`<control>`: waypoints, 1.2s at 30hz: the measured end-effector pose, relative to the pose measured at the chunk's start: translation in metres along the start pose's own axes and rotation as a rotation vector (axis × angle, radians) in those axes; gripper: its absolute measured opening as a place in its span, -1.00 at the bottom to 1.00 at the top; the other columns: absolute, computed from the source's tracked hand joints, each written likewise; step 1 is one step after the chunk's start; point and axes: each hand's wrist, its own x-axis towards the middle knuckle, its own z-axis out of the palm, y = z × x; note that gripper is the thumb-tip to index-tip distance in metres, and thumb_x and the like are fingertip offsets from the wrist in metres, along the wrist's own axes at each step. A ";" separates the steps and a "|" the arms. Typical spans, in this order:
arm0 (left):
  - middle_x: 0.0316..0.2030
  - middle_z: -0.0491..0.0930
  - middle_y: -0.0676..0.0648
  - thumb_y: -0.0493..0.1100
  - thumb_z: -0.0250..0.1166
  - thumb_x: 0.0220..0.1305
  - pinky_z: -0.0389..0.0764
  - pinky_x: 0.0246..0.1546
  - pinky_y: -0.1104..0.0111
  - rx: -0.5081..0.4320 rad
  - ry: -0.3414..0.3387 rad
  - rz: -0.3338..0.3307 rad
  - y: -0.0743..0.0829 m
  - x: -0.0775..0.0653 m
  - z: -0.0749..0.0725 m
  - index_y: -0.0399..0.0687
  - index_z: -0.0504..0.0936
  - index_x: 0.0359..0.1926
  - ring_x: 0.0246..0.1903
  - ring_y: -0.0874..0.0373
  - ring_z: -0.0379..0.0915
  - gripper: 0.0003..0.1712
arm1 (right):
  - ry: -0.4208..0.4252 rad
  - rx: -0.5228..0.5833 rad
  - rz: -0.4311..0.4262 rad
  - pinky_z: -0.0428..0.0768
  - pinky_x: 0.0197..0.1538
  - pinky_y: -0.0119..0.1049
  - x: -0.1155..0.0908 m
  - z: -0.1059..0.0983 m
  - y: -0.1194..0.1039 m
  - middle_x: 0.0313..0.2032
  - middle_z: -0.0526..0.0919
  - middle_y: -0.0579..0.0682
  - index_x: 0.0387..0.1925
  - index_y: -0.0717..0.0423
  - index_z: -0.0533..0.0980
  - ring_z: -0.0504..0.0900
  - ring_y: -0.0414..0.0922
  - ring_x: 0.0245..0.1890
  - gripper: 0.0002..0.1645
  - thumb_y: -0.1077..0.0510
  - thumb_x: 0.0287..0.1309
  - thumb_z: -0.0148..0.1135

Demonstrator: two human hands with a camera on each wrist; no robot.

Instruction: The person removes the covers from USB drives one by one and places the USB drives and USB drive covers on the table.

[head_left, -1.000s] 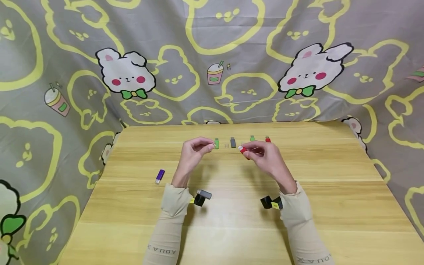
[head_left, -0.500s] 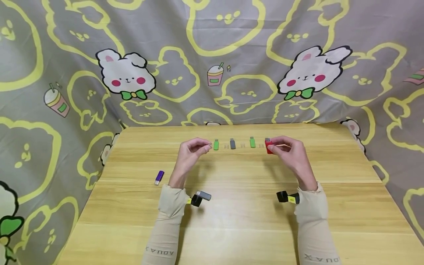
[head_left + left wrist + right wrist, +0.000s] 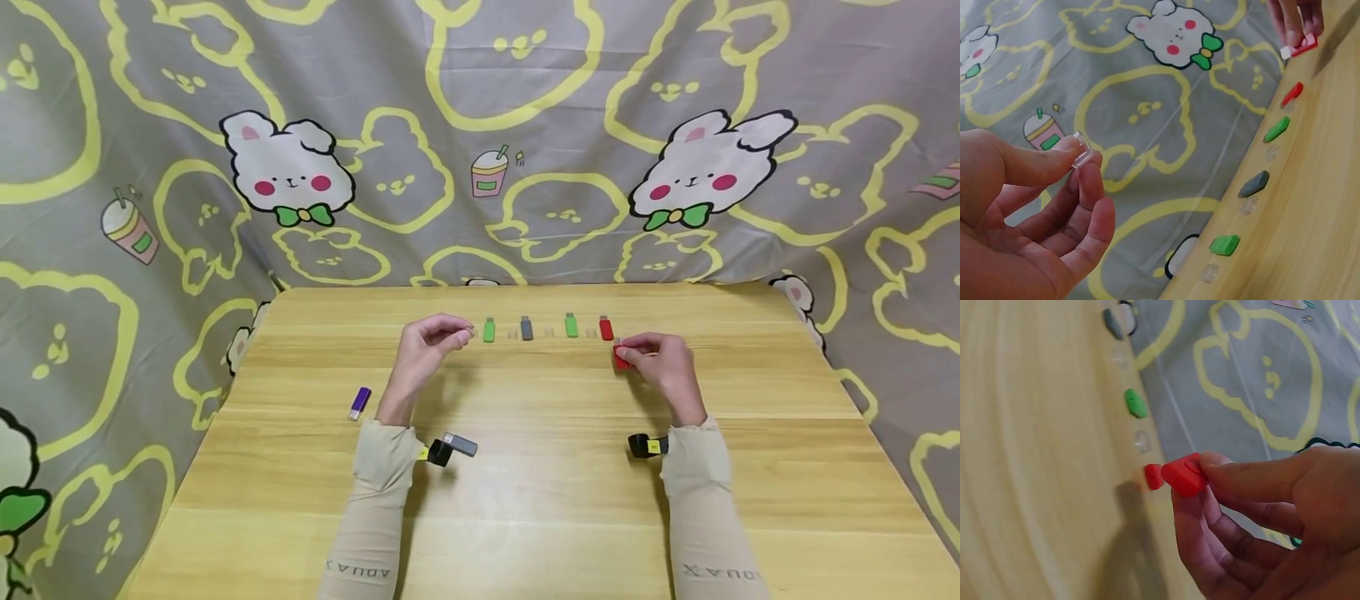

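My left hand [image 3: 431, 354] pinches a small clear plastic cap [image 3: 1083, 151] between thumb and forefinger, left of the row at the back of the table. Beyond the row's right end, my right hand [image 3: 663, 367] holds a red USB flash drive [image 3: 621, 357] by its body, the metal plug pointing away from me. Just behind it lies a second red flash drive [image 3: 606, 328]. Leftward along the row come a green flash drive [image 3: 572, 325], a dark grey one [image 3: 527, 328] and another green one [image 3: 489, 330]. Clear caps [image 3: 1248, 205] lie between and beside them.
A purple flash drive [image 3: 361, 403] lies on the wooden table [image 3: 525, 517] at left. Another grey flash drive [image 3: 461, 445] is beside the black camera [image 3: 439, 452] on the left wrist. A patterned curtain [image 3: 405, 250] hangs behind the table.
My right hand has carried the red flash drive from the middle of the row to its right end, then a little toward me. My left hand has drifted slightly left, still pinching the cap.
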 end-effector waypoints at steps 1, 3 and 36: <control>-0.15 0.72 -0.25 -0.42 0.39 0.30 0.67 -0.13 0.40 0.005 -0.005 -0.003 -0.001 0.001 0.001 -0.43 0.70 -0.09 -0.18 0.02 0.66 -0.82 | 0.004 -0.011 -0.001 0.52 -0.36 -0.42 0.001 0.002 0.002 -0.28 0.77 0.17 -0.12 0.33 0.72 0.59 -0.19 -0.40 -0.72 0.16 0.26 0.45; -0.15 0.72 -0.26 -0.41 0.39 0.30 0.67 -0.12 0.40 0.009 -0.012 -0.011 -0.002 0.002 0.002 -0.42 0.70 -0.08 -0.19 0.03 0.66 -0.81 | 0.009 -0.036 -0.008 0.52 -0.33 -0.36 0.002 0.005 0.004 -0.31 0.77 0.15 -0.16 0.31 0.73 0.61 -0.13 -0.39 -0.75 0.17 0.25 0.45; -0.21 0.76 -0.13 -0.33 0.42 0.30 0.65 -0.22 0.41 0.338 -0.166 0.065 -0.018 0.001 0.060 -0.23 0.78 -0.18 -0.29 0.13 0.66 -0.91 | 0.092 -0.155 -0.004 0.43 -0.42 -0.22 -0.002 0.015 0.001 -0.47 0.68 0.12 -0.35 0.27 0.63 0.58 -0.01 -0.50 -0.70 0.06 0.27 0.40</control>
